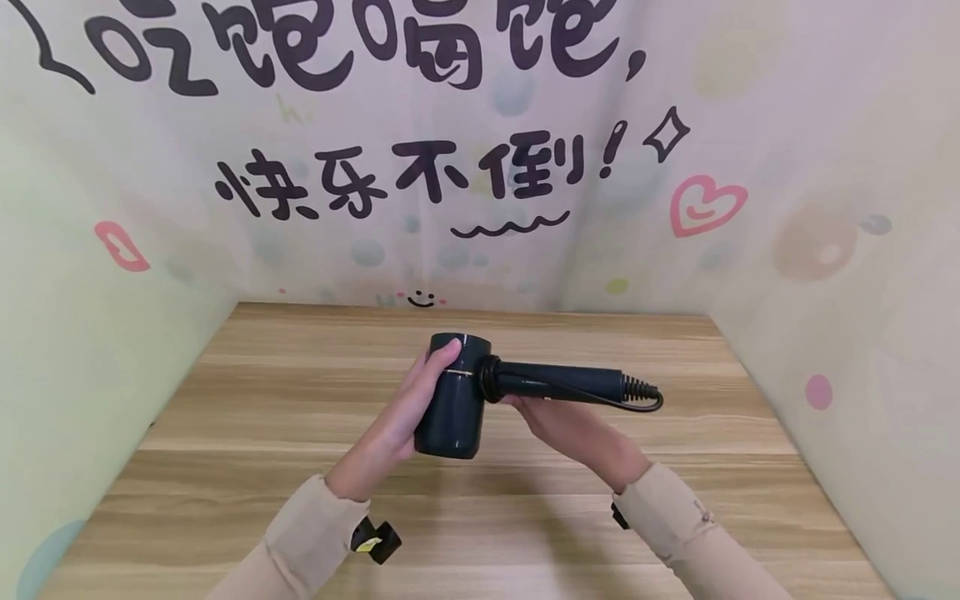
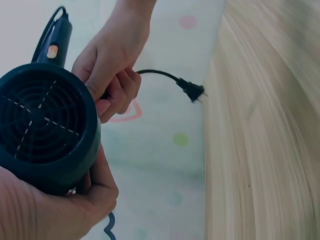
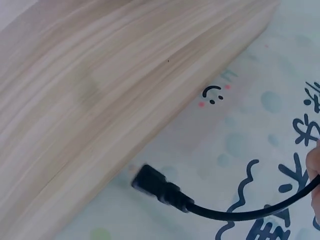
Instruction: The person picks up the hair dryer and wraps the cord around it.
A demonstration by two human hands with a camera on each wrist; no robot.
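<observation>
A dark blue hair dryer [image 1: 450, 421] is held up above the table, its handle pointing right. My left hand [image 1: 408, 404] grips the barrel, thumb over the near side. Black cord [image 1: 489, 379] is wound round the handle where it meets the barrel. Behind the handle is my right hand [image 1: 558, 427], its fingers partly hidden in the head view. The left wrist view shows that right hand [image 2: 115, 65] with curled fingers pinching the cord. From it a short free end leads to the black plug [image 2: 191, 90], seen also as a plug [image 3: 152, 181] in the right wrist view.
The wooden tabletop [image 1: 247, 467] lies beneath both hands. A printed backdrop [image 1: 375, 258] with black lettering stands along the far edge, and pale side walls rise left and right. Black straps [image 1: 377, 540] sit at the wrists.
</observation>
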